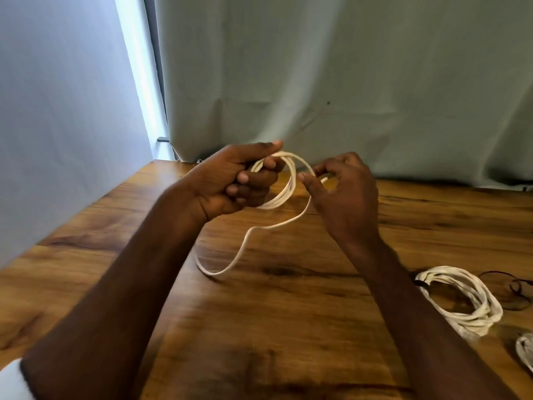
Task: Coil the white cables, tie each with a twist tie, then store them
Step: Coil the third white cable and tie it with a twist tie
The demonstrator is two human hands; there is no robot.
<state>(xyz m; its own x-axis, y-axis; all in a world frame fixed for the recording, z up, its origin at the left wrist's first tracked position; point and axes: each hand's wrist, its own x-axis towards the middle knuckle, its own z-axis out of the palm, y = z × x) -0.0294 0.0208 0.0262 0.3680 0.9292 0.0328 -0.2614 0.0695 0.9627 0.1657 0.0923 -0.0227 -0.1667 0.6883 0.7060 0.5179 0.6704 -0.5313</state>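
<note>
Above table (259, 327) | left hand (230, 183) grips cable (288, 186) loops | right hand (343, 192) pinches strand, end hidden

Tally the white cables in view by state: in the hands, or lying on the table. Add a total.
In the hands: 1, the cable being coiled, its loops gripped by the left hand and its strand pinched by the right hand.
Lying on the table: 2, the coiled cable at right, and a second bundle cut off by the picture's edge.
Total: 3
</note>
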